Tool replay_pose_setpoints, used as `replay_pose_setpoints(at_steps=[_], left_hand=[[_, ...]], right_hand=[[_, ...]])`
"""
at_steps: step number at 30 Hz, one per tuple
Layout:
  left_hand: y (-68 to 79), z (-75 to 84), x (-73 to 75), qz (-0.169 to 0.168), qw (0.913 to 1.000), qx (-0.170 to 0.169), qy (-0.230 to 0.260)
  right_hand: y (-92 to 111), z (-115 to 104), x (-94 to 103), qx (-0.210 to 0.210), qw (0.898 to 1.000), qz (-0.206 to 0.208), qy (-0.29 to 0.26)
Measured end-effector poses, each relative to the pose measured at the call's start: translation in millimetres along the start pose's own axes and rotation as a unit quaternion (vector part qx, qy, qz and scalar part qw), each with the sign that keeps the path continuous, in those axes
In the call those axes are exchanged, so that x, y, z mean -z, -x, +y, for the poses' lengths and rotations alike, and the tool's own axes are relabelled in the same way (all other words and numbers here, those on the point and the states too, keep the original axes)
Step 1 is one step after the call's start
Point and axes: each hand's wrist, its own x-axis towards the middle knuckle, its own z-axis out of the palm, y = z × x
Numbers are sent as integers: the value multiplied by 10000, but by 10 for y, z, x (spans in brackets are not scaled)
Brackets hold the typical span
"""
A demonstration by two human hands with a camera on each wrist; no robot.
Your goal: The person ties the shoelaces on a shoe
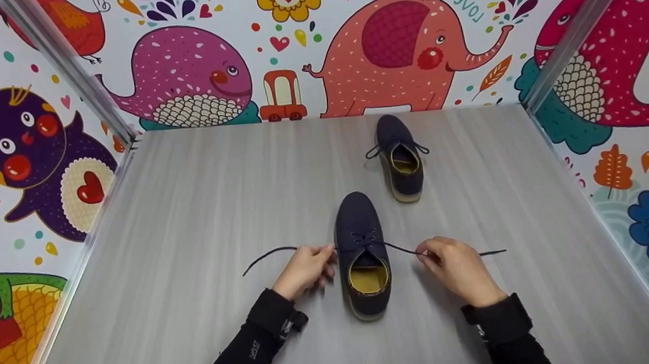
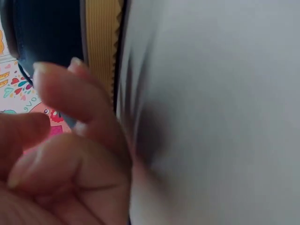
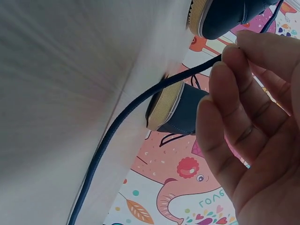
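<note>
A dark navy shoe [image 1: 356, 214] with a tan insole stands mid-table, toe pointing away, its laces crossed over the tongue. On its left side my left hand [image 1: 306, 269] pinches one shoelace [image 1: 269, 253] close to the shoe, and the loose end trails left. In the left wrist view, curled fingers [image 2: 70, 93] are right beside the ribbed tan sole [image 2: 101, 42]. To the right, my right hand [image 1: 457, 264] pinches the other lace [image 1: 400, 248] between thumb and fingertips. That lace runs fairly straight from the shoe, its tail [image 3: 126, 112] hanging past the fingers.
A matching shoe [image 1: 403, 168] with its lace tied in a bow stands farther back to the right. The grey wood-grain table [image 1: 216, 184] is bordered by printed cartoon panels [image 1: 292, 47] at the back and both sides, with metal posts [image 1: 582, 32] at the corners.
</note>
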Motion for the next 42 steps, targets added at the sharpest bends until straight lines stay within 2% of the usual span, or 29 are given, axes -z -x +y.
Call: replay_pose_setpoints(at_steps=[7,11,14,17,20,23,25,26,28,31,33,38,42], left_hand=[[-201,172,-27,362,9965,-160,742],[-296,343,-5,377,9894,-296,1369],[-340,513,21,420,9862,-389,1553],[-361,696,21,449,9856,-646,1499],[-384,846,-24,260,9836,-1215,1310],[-416,894,-77,110,9782,-1898,837],[-444,857,-88,174,9760,-2109,509],[-458,820,-83,288,9772,-2072,358],[-486,720,-58,514,9823,-1783,240],[-504,549,-15,668,9901,-1160,418],[-495,456,5,680,9923,-873,553],[-442,335,21,682,9923,-806,651],[-408,310,21,719,9908,-816,807]], right_hand=[[15,16,-43,-13,9999,-91,-83],[16,7,-44,5,9999,-32,-131],[9,10,-49,38,9999,-49,-145],[11,14,-50,48,9998,-73,-183],[26,21,-51,56,9997,-45,-225],[36,25,-61,107,9996,-22,-256],[35,23,-71,144,9995,-44,-263],[32,22,-77,142,9995,-71,-267],[28,18,-82,108,9995,-133,-270],[24,10,-76,-20,9994,-213,-276],[22,9,-74,-94,9993,-225,-268],[14,3,-84,-167,9993,-129,-320],[20,-23,-95,-452,9964,-26,-719]])
